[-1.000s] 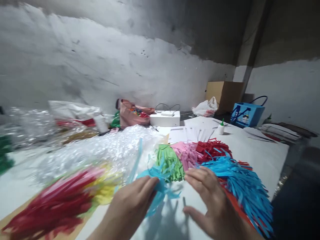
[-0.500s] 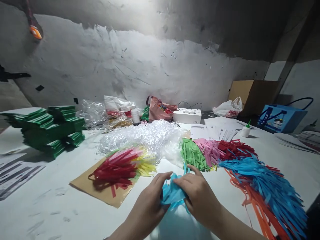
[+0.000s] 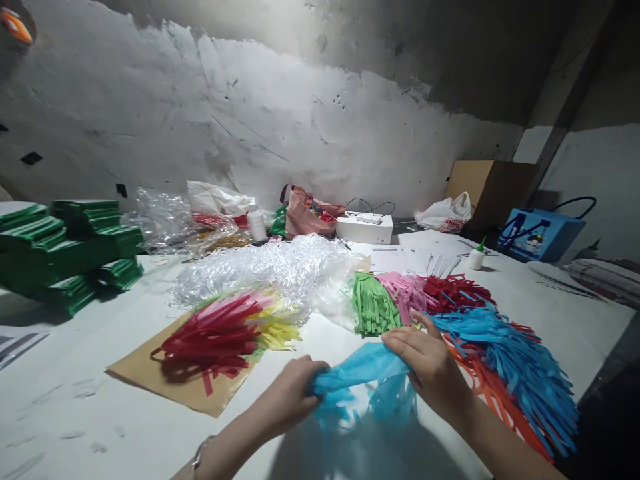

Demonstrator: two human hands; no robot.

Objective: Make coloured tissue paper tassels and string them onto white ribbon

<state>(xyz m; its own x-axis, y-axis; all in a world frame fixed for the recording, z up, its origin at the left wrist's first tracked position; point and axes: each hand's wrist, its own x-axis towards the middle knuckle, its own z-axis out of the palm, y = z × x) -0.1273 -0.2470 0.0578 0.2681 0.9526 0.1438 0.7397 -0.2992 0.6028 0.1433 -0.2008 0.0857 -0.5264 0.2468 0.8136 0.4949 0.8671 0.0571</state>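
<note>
At the left edge of your view sit stacks of green folded paper [image 3: 70,247]. Left of centre you have red and yellow paper strips [image 3: 220,333] lying on a brown card sheet [image 3: 145,373], with a heap of clear plastic wrappers [image 3: 280,267] just behind. Right of centre, green fringes [image 3: 373,307], pink fringes [image 3: 405,293] and red fringes [image 3: 455,290] lie side by side. At your upper right, a glue bottle [image 3: 476,257] stands near a blue bag [image 3: 540,233].

A makeshift paper-craft workroom.
A rough, patchy plastered wall [image 3: 280,120] backs a white table [image 3: 100,400] heaped with blue paper fringes [image 3: 520,360], green paper fringes [image 3: 373,310] and red strips [image 3: 215,333]; green folded-paper stacks [image 3: 65,247] sit far left, a glue bottle [image 3: 477,255] and cardboard box [image 3: 487,190] far right.
</note>
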